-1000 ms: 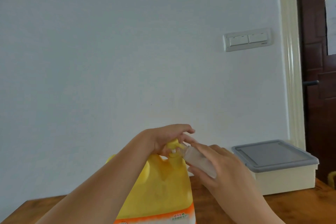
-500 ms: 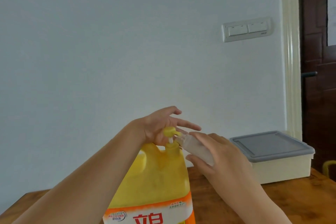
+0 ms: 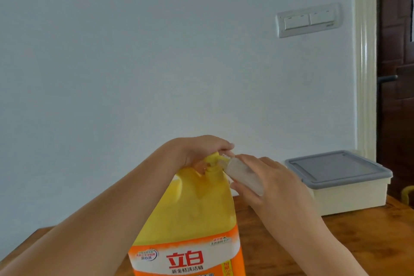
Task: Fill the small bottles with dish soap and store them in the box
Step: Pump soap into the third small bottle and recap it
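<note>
A large yellow dish soap jug [image 3: 195, 213] with an orange and white label stands on the wooden table [image 3: 363, 237] in front of me. My left hand [image 3: 197, 152] lies curled over its yellow pump head [image 3: 212, 158], pressing down on it. My right hand [image 3: 268, 181] grips a small clear bottle [image 3: 243, 175], tilted with its mouth against the pump's nozzle. A cream storage box [image 3: 349, 192] with a grey lid, shut, sits at the right against the wall.
A white wall rises behind the table, with a double light switch [image 3: 309, 20] at the upper right. A dark wooden door [image 3: 396, 74] with a handle stands at the far right. A yellow object [image 3: 406, 192] peeks in beside the box.
My left hand's fingers, spread above the pump half a second ago, have closed down over it. The small bottle stays at the nozzle. The view has tilted slightly.
</note>
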The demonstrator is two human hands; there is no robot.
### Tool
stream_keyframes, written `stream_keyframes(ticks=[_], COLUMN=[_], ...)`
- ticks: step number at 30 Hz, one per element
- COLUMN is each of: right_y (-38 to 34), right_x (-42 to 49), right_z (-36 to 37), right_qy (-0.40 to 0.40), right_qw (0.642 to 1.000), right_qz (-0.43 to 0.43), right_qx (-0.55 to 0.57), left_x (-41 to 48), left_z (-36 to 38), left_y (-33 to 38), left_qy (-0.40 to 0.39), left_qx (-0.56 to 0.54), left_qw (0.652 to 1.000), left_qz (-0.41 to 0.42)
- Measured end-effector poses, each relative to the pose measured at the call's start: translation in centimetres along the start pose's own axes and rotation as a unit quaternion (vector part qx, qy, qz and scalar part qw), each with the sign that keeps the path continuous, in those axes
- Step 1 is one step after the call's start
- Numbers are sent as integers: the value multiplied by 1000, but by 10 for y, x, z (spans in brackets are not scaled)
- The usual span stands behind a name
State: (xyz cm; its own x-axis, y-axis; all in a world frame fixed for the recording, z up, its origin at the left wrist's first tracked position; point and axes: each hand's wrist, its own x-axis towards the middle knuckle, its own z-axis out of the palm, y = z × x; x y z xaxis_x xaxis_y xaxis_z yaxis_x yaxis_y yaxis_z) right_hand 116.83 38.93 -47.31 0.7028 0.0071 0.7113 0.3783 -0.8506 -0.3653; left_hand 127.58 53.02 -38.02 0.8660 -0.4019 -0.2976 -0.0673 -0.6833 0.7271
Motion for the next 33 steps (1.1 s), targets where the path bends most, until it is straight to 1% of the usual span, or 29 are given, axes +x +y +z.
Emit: stream_keyframes(ticks=[1, 2, 4, 5, 6, 8, 9, 10, 11, 12, 13, 14, 15, 16, 17, 18, 19, 20, 21, 23, 24, 25, 28, 29, 30, 33], right_y=[-1, -1, -2, -4, -5, -8, -8, -8, -7, -6, -4, -3, -4, -4, -5, -6, -6, -6, -5, -4, -3, -3, -2, -2, -3, -7], right_x=[0, 1, 1, 2, 1, 0, 0, -2, -2, -3, -3, -4, -3, -3, -3, -3, -2, -2, -2, -2, -2, -2, -4, -4, -4, -4], right_z=[0, -1, -2, -2, -3, -2, -2, 0, 1, 2, 3, 2, 2, 1, 1, 0, 0, 1, 2, 3, 3, 4, 5, 5, 5, 4], right_qy=[3, 8, 18, 21, 24, 34, 40, 43, 43, 37, 28, 20, 17, 18, 25, 31, 35, 35, 31, 27, 27, 26, 29, 32, 32, 41], right_qw=[1000, 1000, 1000, 1000, 1000, 999, 999, 999, 999, 999, 1000, 1000, 1000, 1000, 1000, 999, 999, 999, 999, 999, 999, 999, 999, 999, 999, 999], right_qz=[0, 0, -3, -4, -1, 0, -1, -3, -5, -3, 0, 4, 0, -1, -2, 0, 0, 2, 5, 11, 12, 11, 15, 18, 18, 13], right_qx=[0, -2, -2, 2, 8, 13, 7, 0, -8, -10, -6, 1, 7, 12, 15, 17, 19, 22, 26, 37, 40, 39, 16, 11, 9, 18], left_x=[1, 1, 2, 4, 5, 6, 5, 5, 5, 6, 5, 3, -1, -4, -6, -8, -9, -10, -10, -7, -5, -1, 1, 1, -1, -16], left_z=[-7, -12, -17, -17, -14, -4, -1, 2, 3, 5, 6, 6, 2, -2, -9, -15, -19, -20, -19, -10, -6, -4, 3, 5, 4, 2], left_y=[-2, -3, -5, -5, -5, -3, -1, -2, -2, -4, -5, -5, -6, -7, -7, -8, -9, -9, -9, -10, -11, -12, -16, -16, -16, -14], left_qy=[-42, -73, -109, -97, -60, 41, 74, 95, 106, 103, 99, 87, 75, 46, -1, -47, -79, -91, -74, 28, 77, 105, 131, 136, 138, 142], left_qx=[-78, -125, -160, -152, -131, -72, -18, 74, 174, 240, 272, 250, 179, 76, -24, -103, -158, -173, -150, -28, 31, 77, 207, 229, 228, 168], left_qw=[996, 989, 981, 983, 989, 996, 997, 993, 979, 965, 957, 964, 981, 996, 999, 993, 983, 978, 983, 994, 991, 986, 967, 962, 961, 968], left_qz=[3, 10, 26, 28, 27, 19, 15, 11, 9, 12, 16, 18, 22, 25, 33, 43, 56, 69, 81, 100, 105, 100, 67, 63, 69, 122])
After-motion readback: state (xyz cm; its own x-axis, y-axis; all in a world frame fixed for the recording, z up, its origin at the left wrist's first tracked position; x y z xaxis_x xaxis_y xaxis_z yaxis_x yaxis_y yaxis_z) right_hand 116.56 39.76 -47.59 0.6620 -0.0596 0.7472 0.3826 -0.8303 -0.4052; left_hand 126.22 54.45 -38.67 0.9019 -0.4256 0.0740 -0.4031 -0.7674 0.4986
